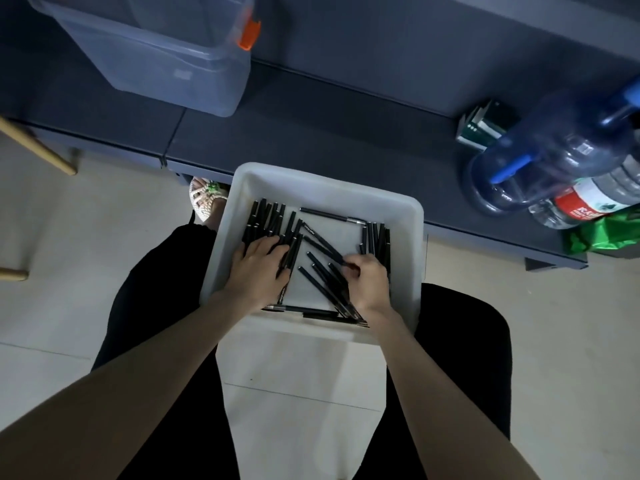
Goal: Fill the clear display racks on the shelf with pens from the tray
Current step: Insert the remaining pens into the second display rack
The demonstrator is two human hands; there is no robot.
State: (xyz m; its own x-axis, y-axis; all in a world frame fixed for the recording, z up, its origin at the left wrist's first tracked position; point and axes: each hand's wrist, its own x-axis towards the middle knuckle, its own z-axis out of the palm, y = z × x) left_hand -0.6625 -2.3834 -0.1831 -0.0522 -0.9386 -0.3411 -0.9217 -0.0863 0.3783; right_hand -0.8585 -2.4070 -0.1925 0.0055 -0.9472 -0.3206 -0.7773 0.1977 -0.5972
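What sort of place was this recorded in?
Probably a home or storeroom, not a shop floor: a clear storage bin and big water jugs sit on a low dark bench over tiled floor; the tray of pens rests on a lap.

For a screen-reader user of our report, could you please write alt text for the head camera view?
Seen from above, a seated person handles black pens in a white tray at their knees: the left hand rests on a bunch, the right hand grips several loose ones. Beyond, a dark bench holds a clear storage bin and large water bottles.
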